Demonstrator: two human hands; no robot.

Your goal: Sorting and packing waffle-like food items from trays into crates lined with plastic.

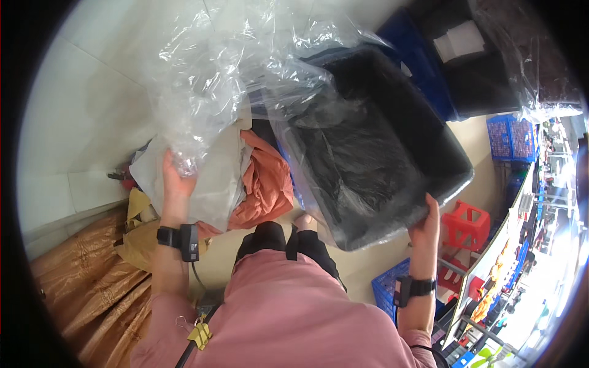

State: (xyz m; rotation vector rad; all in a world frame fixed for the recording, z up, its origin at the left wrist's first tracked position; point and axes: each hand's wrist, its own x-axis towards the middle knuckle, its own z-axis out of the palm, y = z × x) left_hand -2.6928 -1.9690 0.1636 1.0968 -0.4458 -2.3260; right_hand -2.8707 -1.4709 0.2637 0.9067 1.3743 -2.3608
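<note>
My left hand (pixel 176 182) grips a bunch of crumpled clear plastic film (pixel 202 80) that billows up and to the right. My right hand (pixel 427 222) holds the near right edge of a flat black folded item (pixel 374 153) wrapped in that clear plastic, tilted in front of me. Both wrists wear black bands. Part of the black item's upper left is veiled by the plastic.
An orange cloth (pixel 267 187) and white paper lie on the floor below. Brown shiny bags (pixel 92 282) sit at the lower left. A red stool (pixel 466 224), blue crates (pixel 512 136) and a blue bin with dark goods (pixel 423 61) stand to the right.
</note>
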